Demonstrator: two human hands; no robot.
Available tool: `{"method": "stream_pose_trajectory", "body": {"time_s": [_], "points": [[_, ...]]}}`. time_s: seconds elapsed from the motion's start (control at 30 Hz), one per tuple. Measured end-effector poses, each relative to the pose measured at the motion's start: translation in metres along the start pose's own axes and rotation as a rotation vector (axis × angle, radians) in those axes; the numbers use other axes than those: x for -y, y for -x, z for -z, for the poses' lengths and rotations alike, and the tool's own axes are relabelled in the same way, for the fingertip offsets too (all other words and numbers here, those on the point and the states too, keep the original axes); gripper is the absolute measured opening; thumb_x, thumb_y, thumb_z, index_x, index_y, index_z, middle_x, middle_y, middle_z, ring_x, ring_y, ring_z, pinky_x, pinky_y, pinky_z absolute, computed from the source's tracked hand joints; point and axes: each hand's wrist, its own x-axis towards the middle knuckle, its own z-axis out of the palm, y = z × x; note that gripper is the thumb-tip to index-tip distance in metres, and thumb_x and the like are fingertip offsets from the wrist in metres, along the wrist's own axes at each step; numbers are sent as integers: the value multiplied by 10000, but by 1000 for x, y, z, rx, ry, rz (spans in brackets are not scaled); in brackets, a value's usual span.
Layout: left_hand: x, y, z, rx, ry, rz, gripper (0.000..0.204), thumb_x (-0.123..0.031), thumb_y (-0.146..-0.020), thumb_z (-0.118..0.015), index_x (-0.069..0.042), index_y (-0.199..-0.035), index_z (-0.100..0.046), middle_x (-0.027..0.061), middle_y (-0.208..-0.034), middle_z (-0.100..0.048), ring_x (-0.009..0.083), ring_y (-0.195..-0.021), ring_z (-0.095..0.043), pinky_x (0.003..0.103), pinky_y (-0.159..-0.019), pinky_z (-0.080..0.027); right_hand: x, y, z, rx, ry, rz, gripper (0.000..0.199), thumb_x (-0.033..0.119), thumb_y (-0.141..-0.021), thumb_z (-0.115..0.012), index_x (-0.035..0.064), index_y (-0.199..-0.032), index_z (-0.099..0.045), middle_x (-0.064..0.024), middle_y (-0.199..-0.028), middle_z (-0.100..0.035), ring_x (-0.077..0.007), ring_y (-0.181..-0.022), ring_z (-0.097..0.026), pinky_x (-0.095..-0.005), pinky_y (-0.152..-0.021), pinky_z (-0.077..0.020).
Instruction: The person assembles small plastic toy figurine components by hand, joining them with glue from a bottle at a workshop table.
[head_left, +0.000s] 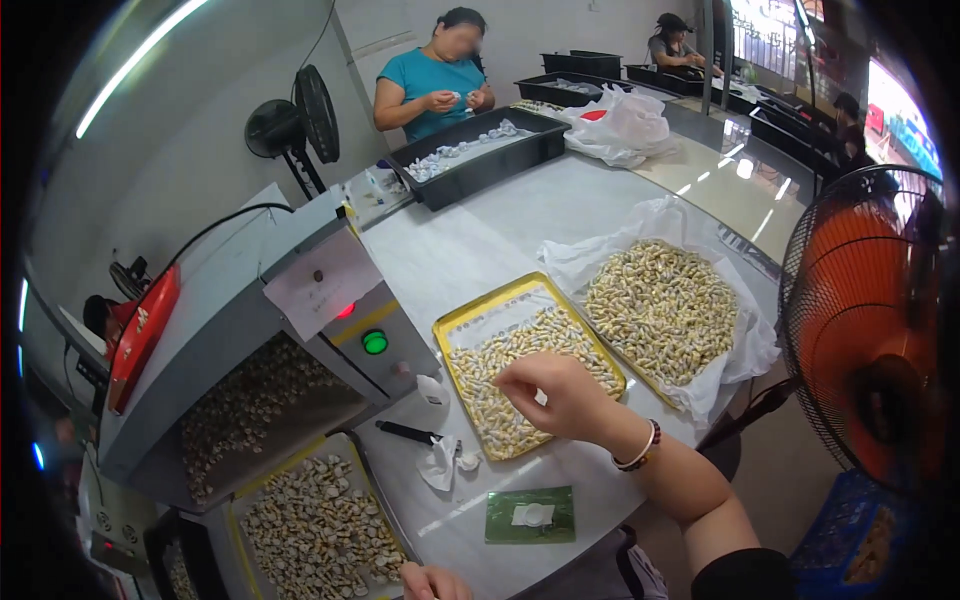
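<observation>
My right hand (560, 395), with a beaded bracelet at the wrist, is over the near part of a yellow-rimmed tray (560, 287). Its thumb and fingers are pinched together; whatever they hold, if anything, is too small to make out. Many small yellow and white pieces (515, 350) fill most of that tray. At the lower edge my left hand (435, 582) shows only in part, its fingers curled and their contents hidden. It is beside another tray of pale and brown pieces (315, 530). A green mat (503, 518) with a small white item (535, 514) lies between my hands.
A grey machine (240, 270) with a lit green button (374, 342) stands at left. A black-handled tool (405, 432) lies near it. White plastic (755, 350) holds a heap of pieces (660, 310). An orange fan (865, 330) is at right. Another person (430, 85) works behind a black bin (480, 165).
</observation>
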Motion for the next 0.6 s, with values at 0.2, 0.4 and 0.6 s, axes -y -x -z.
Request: {"method": "stream_pose_trajectory", "body": {"time_s": [0.2,0.4,0.6], "points": [[8,-29,12,163,151,27,128,-78,-827,-600,-15,-777,-501,119,-665,-581,197,-545,-579,267,-473,-483,-16,1,1,-27,179,137,47,58,-742,-606,58,-785,-588,-67,-656,-573,-248,-611,-568,-343,-557,-460],[4,-57,17,488,109,173,89,-71,-830,-592,-7,-858,-539,132,-711,-608,211,-608,-618,272,-498,-489,-16,0,3,-15,146,168,43,50,-728,-596,60,-761,-571,-56,-625,-544,-232,-592,-559,-339,-532,-452],[9,-53,17,410,140,175,49,-48,-839,-573,-10,-864,-556,147,-730,-615,223,-650,-625,267,-529,-496,-17,4,-7,-64,166,187,75,54,-679,-590,64,-675,-515,-50,-586,-496,-220,-563,-540,-323,-511,-446]]}}
